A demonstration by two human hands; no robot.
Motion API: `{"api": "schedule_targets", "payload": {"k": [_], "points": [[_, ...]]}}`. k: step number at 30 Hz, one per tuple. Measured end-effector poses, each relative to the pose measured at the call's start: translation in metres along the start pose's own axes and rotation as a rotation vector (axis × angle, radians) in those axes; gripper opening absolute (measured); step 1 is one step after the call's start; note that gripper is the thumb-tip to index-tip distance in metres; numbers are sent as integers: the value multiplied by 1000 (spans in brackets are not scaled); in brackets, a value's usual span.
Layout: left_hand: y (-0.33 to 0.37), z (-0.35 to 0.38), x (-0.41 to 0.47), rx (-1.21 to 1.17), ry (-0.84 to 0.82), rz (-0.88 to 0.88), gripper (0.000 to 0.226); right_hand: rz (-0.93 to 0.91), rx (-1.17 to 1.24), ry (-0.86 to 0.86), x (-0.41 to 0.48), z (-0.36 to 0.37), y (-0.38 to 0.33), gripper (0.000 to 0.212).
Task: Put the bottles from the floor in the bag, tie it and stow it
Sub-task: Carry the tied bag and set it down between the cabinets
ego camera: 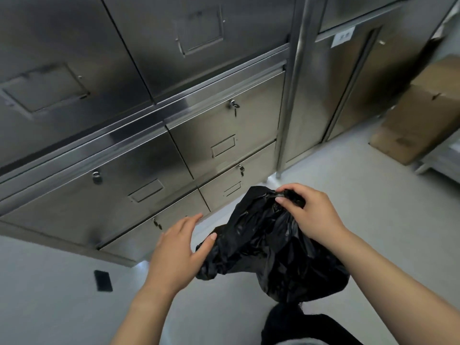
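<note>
Right hand (311,215) pinches the black bag (268,247) neck, left hand (178,247) open alongside; thin film may slip or tear before knotting.

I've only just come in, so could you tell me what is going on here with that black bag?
A person stands by a wall of steel cabinets, handling a black plastic bag. The right hand pinches the gathered top of the bag, while the left hand is open, its thumb touching the bag's side. The bag looks bulky, but its contents are hidden, and no bottles show on the floor. No knot can be made out. Cardboard boxes sit at the far right.
</note>
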State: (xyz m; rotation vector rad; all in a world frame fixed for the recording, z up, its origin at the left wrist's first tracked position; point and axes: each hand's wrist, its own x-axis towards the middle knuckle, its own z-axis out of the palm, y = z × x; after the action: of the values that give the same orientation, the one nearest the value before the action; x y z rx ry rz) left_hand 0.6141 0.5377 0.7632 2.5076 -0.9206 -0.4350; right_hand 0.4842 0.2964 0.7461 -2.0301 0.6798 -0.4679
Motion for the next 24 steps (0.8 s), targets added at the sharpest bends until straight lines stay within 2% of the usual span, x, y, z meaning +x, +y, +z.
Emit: {"api": "schedule_targets", "payload": {"k": [6,11,16,24], "points": [[75,32,75,13,-27,82,54,27,-12,87,44,-88,30,11],[147,65,139,-20,-95,182,56,34,-21,206,66,-157,53,19],[191,85,194,-20,-159,267,57,73,-53,287,96,-191,74,29],[238,109,319,-60,-228,417,55,152,-131,448,177,-241,106,25]]}}
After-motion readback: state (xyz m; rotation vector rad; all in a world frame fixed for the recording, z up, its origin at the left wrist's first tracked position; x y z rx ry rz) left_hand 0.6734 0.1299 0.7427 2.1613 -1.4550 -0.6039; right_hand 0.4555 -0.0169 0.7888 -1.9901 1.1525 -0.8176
